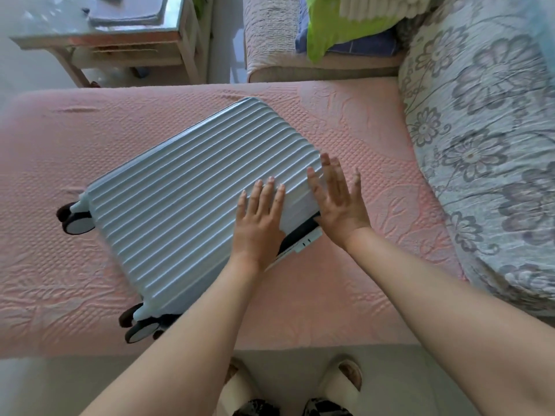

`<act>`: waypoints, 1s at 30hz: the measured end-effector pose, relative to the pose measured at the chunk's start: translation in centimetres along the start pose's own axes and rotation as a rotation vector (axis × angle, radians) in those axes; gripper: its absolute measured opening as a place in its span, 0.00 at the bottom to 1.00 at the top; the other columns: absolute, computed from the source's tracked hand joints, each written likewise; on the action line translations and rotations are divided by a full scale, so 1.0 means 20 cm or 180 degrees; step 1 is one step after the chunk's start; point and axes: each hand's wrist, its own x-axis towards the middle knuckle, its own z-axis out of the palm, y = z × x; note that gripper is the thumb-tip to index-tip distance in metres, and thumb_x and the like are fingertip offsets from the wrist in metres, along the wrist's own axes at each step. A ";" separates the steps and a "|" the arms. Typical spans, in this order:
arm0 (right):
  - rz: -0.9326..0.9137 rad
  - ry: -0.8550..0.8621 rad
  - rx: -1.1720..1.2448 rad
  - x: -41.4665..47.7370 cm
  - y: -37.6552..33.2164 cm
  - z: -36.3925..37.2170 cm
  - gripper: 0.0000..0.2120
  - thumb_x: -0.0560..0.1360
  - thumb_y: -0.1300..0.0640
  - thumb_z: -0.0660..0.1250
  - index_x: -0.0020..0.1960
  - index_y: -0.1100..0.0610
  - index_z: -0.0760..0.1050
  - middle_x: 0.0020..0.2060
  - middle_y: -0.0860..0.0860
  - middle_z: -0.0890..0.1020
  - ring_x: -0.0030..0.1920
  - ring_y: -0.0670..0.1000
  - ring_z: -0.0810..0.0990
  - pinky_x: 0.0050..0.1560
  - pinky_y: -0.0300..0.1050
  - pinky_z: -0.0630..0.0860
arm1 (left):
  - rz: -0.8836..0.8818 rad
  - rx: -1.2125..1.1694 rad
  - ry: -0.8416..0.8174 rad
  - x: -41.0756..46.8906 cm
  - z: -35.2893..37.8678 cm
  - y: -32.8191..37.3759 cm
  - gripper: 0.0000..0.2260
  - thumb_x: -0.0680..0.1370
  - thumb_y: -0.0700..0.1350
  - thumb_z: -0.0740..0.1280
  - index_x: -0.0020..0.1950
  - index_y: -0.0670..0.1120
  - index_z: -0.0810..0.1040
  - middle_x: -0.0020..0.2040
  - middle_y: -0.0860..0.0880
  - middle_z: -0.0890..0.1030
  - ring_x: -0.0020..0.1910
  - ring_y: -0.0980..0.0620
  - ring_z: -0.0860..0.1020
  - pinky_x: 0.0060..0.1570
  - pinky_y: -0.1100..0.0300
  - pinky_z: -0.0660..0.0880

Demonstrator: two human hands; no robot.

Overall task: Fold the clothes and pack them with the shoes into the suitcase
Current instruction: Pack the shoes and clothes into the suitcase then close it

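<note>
On pink quilted bed, ribbed hard-shell suitcase, left hand flat.

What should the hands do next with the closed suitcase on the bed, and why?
Probably unfasten and open it: the suitcase lies shut and flat, the left hand rests flat on its shell, and the right hand is open at its corner.

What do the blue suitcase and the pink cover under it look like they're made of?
The suitcase: probably hard moulded plastic, pale blue with a soft sheen; its straight raised ribs hold a rigid shape. The pink cover: seemingly quilted fabric, matte; it shows stitched dimples, embossed patterns and wrinkles.
</note>
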 end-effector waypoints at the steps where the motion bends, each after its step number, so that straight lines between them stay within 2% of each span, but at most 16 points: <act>1: -0.0191 0.0101 0.0017 0.01 -0.02 -0.01 0.48 0.75 0.55 0.68 0.81 0.59 0.37 0.79 0.64 0.39 0.79 0.66 0.39 0.75 0.71 0.50 | -0.0079 0.0021 0.0039 -0.05 -0.01 -0.02 0.45 0.67 0.53 0.78 0.78 0.43 0.61 0.78 0.41 0.62 0.77 0.40 0.61 0.73 0.39 0.61; 2: -0.0459 0.0218 0.0159 -0.01 -0.06 -0.02 0.46 0.75 0.58 0.65 0.82 0.59 0.39 0.80 0.64 0.41 0.80 0.65 0.40 0.76 0.71 0.50 | -0.0163 0.0083 0.0082 -0.14 -0.01 -0.03 0.45 0.68 0.55 0.76 0.79 0.42 0.60 0.78 0.41 0.61 0.77 0.40 0.60 0.74 0.39 0.59; 4: -0.1098 0.0408 0.0572 -0.10 -0.17 -0.02 0.44 0.72 0.54 0.64 0.82 0.60 0.46 0.80 0.64 0.46 0.80 0.64 0.45 0.76 0.70 0.51 | -0.0289 0.0334 0.0097 -0.36 0.01 -0.05 0.47 0.69 0.58 0.74 0.80 0.42 0.56 0.79 0.41 0.58 0.78 0.39 0.58 0.74 0.38 0.56; 5: -0.1368 0.0447 0.0743 -0.15 -0.24 -0.02 0.45 0.71 0.50 0.66 0.82 0.60 0.48 0.80 0.63 0.48 0.80 0.63 0.47 0.76 0.70 0.51 | -0.0348 0.0476 0.0061 -0.48 0.03 -0.07 0.49 0.69 0.59 0.74 0.81 0.42 0.53 0.80 0.41 0.56 0.78 0.39 0.57 0.75 0.38 0.54; 7: -0.1517 0.0475 0.0823 -0.23 -0.35 0.03 0.55 0.68 0.42 0.72 0.82 0.59 0.45 0.81 0.62 0.45 0.81 0.63 0.45 0.76 0.69 0.48 | -0.0410 0.0730 0.0053 -0.62 0.08 -0.11 0.50 0.70 0.56 0.75 0.81 0.44 0.49 0.81 0.41 0.52 0.78 0.38 0.55 0.75 0.38 0.52; 9: -0.1328 0.0607 0.0719 -0.22 -0.41 0.10 0.62 0.66 0.41 0.77 0.82 0.59 0.39 0.80 0.60 0.40 0.80 0.62 0.42 0.77 0.70 0.44 | -0.0345 0.0881 0.0282 -0.65 0.14 -0.13 0.42 0.75 0.47 0.71 0.82 0.45 0.49 0.81 0.41 0.52 0.78 0.37 0.56 0.75 0.39 0.54; 11: -0.1326 0.0815 0.0486 -0.17 -0.42 0.17 0.61 0.68 0.46 0.77 0.82 0.57 0.37 0.80 0.59 0.39 0.80 0.62 0.41 0.76 0.71 0.41 | -0.0280 0.0946 0.0467 -0.61 0.17 -0.16 0.31 0.81 0.40 0.61 0.81 0.45 0.52 0.80 0.40 0.54 0.77 0.37 0.58 0.74 0.40 0.57; 13: -0.1455 0.0939 0.0353 -0.07 -0.38 0.22 0.60 0.68 0.47 0.77 0.82 0.56 0.37 0.80 0.59 0.39 0.80 0.62 0.40 0.74 0.73 0.41 | -0.0215 0.1054 0.0459 -0.55 0.18 -0.20 0.27 0.82 0.40 0.56 0.81 0.45 0.53 0.80 0.40 0.55 0.77 0.36 0.60 0.73 0.40 0.59; 15: -0.1471 0.0950 0.0339 0.02 -0.37 0.24 0.60 0.67 0.45 0.77 0.82 0.56 0.38 0.81 0.59 0.40 0.80 0.62 0.41 0.74 0.75 0.44 | -0.0104 0.1103 0.0412 -0.48 0.19 -0.25 0.30 0.80 0.41 0.59 0.81 0.44 0.53 0.80 0.38 0.55 0.77 0.35 0.59 0.73 0.39 0.58; 18: -0.1392 0.0850 0.0321 0.15 -0.39 0.23 0.59 0.68 0.41 0.75 0.82 0.56 0.39 0.81 0.59 0.40 0.81 0.62 0.44 0.73 0.76 0.51 | -0.0007 0.1091 0.0346 -0.36 0.19 -0.37 0.39 0.74 0.46 0.67 0.81 0.43 0.51 0.80 0.38 0.53 0.77 0.34 0.57 0.74 0.39 0.57; 21: -0.1473 0.0927 0.0373 0.29 -0.41 0.23 0.53 0.71 0.37 0.70 0.83 0.54 0.43 0.81 0.59 0.44 0.81 0.61 0.47 0.74 0.70 0.54 | 0.0150 0.1131 0.0271 -0.23 0.21 -0.61 0.51 0.67 0.52 0.75 0.82 0.45 0.49 0.81 0.40 0.50 0.79 0.37 0.54 0.75 0.40 0.57; 24: -0.1657 0.0919 0.0432 0.40 -0.39 0.24 0.45 0.74 0.39 0.66 0.83 0.53 0.48 0.81 0.59 0.47 0.81 0.59 0.46 0.77 0.64 0.54 | 0.0159 0.1046 0.0236 -0.11 0.22 -0.84 0.55 0.61 0.51 0.78 0.81 0.47 0.50 0.81 0.43 0.51 0.79 0.39 0.54 0.75 0.40 0.55; 27: -0.1278 0.1013 0.0866 0.41 -0.34 0.25 0.43 0.73 0.42 0.70 0.81 0.53 0.55 0.81 0.59 0.50 0.81 0.60 0.49 0.75 0.64 0.57 | -0.0149 0.0798 0.0162 -0.03 0.23 -0.90 0.55 0.58 0.46 0.78 0.80 0.49 0.51 0.79 0.44 0.55 0.79 0.41 0.53 0.75 0.39 0.51; 29: -0.0660 0.1129 0.1417 0.40 -0.27 0.25 0.42 0.73 0.43 0.70 0.80 0.53 0.57 0.81 0.59 0.50 0.81 0.61 0.49 0.74 0.67 0.57 | -0.0302 0.0413 0.0303 0.00 0.22 -0.85 0.50 0.60 0.51 0.76 0.78 0.50 0.57 0.77 0.45 0.59 0.79 0.41 0.54 0.75 0.39 0.49; 30: -0.0286 0.1157 0.1696 0.40 -0.24 0.26 0.40 0.74 0.43 0.68 0.80 0.53 0.57 0.81 0.59 0.49 0.81 0.61 0.49 0.74 0.67 0.55 | -0.0311 0.0259 0.0468 0.02 0.21 -0.80 0.44 0.62 0.55 0.74 0.76 0.49 0.62 0.75 0.44 0.62 0.77 0.40 0.57 0.75 0.38 0.50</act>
